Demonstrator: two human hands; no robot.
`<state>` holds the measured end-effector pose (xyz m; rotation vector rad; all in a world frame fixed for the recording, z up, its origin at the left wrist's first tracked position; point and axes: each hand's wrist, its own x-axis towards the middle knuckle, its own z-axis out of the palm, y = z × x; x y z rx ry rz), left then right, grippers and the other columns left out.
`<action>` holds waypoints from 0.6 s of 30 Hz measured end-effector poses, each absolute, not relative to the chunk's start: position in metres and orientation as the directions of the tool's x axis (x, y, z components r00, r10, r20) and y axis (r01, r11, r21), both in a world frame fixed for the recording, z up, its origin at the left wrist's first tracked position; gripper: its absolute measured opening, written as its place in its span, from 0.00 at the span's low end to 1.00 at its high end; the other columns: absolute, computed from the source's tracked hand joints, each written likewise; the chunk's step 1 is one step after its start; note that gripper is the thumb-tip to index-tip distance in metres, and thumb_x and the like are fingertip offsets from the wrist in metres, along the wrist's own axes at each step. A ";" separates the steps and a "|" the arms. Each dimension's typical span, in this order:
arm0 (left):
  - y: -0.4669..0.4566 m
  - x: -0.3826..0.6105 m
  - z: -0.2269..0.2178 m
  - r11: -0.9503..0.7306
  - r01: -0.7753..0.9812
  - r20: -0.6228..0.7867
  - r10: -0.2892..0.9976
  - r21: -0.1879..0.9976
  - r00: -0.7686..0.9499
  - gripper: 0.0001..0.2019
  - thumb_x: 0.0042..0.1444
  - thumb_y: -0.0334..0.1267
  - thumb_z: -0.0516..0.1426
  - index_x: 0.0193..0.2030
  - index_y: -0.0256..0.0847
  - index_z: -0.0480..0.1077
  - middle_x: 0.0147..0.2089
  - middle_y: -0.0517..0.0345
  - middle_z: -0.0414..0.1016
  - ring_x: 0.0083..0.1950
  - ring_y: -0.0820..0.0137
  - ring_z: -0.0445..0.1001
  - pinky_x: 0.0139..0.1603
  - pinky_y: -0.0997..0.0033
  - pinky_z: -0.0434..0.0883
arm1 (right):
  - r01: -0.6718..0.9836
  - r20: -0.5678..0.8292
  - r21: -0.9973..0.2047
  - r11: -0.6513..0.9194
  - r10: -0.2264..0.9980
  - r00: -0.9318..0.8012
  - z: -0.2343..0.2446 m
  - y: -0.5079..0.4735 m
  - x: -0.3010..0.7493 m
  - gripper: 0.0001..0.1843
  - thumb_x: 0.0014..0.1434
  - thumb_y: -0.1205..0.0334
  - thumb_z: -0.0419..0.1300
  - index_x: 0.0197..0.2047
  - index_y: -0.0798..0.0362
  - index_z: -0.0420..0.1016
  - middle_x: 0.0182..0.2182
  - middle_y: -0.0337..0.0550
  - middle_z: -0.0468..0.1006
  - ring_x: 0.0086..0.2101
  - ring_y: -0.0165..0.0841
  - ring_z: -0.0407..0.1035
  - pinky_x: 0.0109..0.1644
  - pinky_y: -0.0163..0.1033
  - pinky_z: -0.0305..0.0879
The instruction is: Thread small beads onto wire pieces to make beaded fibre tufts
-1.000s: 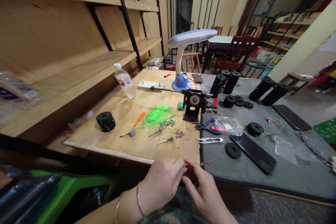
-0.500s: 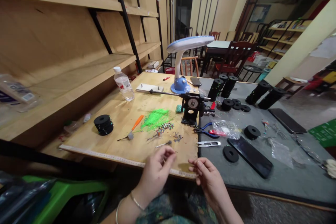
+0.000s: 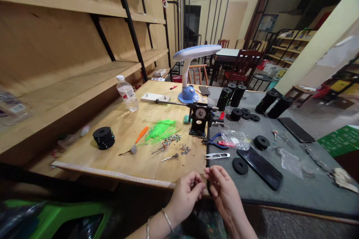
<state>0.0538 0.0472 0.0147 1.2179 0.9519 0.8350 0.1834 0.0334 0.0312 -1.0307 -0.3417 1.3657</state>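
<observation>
My left hand (image 3: 189, 192) is at the front table edge, thumb and fingers pinched together. Close beside it, my right hand (image 3: 223, 190) also has its thumb and fingertips pressed together. Whatever they hold is too fine to make out. Just beyond the right hand lie silver thread snips (image 3: 217, 155) and a black foam spool (image 3: 240, 165). Past the left hand are a thin tool with a grey tip (image 3: 170, 157), small metal pieces (image 3: 185, 150), coloured beads (image 3: 172, 139) and bright green strands (image 3: 161, 131).
A black winding machine (image 3: 199, 117) stands mid-table before a blue-white lamp (image 3: 187, 92). Blue-handled pliers (image 3: 214, 140), a plastic bag (image 3: 235, 139) and a phone (image 3: 260, 168) lie right. A water bottle (image 3: 128, 95), orange-handled tool (image 3: 141, 134) and stacked black spools (image 3: 103, 138) stand or lie left.
My left hand has moved right, closer to my right hand, which has turned somewhat more upright. The whole view has shifted slightly, with the table sliding left in it.
</observation>
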 end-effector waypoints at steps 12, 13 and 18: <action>0.040 0.035 0.007 -0.283 0.325 0.074 0.845 0.903 0.530 0.08 0.60 0.36 0.52 0.32 0.40 0.70 0.29 0.57 0.72 0.30 0.69 0.67 0.33 0.73 0.61 | -0.613 -0.277 -0.788 -0.056 0.922 0.271 0.029 0.029 0.181 0.17 0.45 0.52 0.73 0.29 0.53 0.71 0.18 0.32 0.73 0.16 0.22 0.59 0.17 0.24 0.55; 0.040 0.035 0.007 -0.300 0.332 0.080 0.837 0.894 0.541 0.08 0.60 0.35 0.52 0.32 0.40 0.70 0.29 0.57 0.72 0.31 0.69 0.68 0.33 0.73 0.61 | -0.603 -0.272 -0.796 -0.052 0.921 0.279 0.028 0.028 0.182 0.18 0.45 0.52 0.72 0.29 0.53 0.71 0.17 0.32 0.72 0.15 0.21 0.58 0.17 0.24 0.54; 0.040 0.037 0.007 -0.354 0.370 0.091 0.816 0.859 0.571 0.09 0.60 0.34 0.51 0.31 0.40 0.70 0.29 0.57 0.72 0.31 0.69 0.69 0.33 0.73 0.61 | -0.559 -0.243 -0.828 -0.031 0.919 0.310 0.027 0.028 0.184 0.18 0.47 0.50 0.71 0.29 0.53 0.69 0.14 0.29 0.67 0.14 0.20 0.53 0.17 0.24 0.49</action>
